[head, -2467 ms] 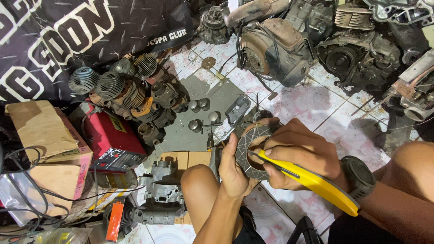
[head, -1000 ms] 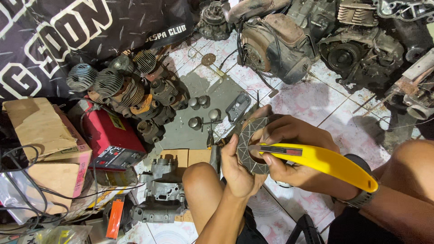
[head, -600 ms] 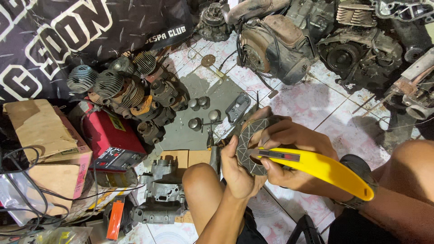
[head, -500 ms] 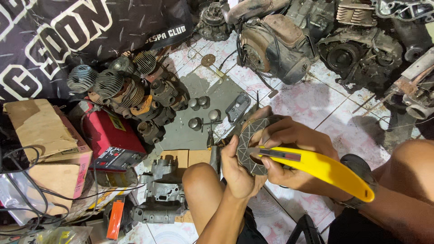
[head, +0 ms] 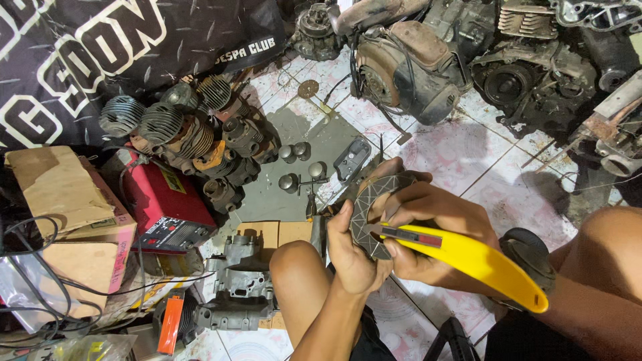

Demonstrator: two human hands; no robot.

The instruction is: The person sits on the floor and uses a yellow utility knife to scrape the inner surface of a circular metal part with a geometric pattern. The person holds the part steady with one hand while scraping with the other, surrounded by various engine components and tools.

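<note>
Holding a round grey friction disc (head: 372, 208) upright in my left hand (head: 352, 252), fingers closed on its lower rim, above my knee and the tiled floor (head: 461, 157). My right hand (head: 435, 227) grips a yellow utility knife (head: 468, 257), fingers wrapped on the handle, blade tip touching the disc face.

Packages and signs: a black banner (head: 100, 47) with large white block letters hangs at upper left. Below it, a row of finned cylinders (head: 167, 127). A red box-shaped unit (head: 164, 210) with a yellow label on top and a dark panel lies left of my knee. Two worn brown cardboard boxes (head: 63, 200) sit at far left, the upper one with a pinkish side. A flat cardboard sheet (head: 271, 232) lies under a grey engine casing (head: 241, 274). An orange-labelled part (head: 170, 324) lies at bottom left.
</note>
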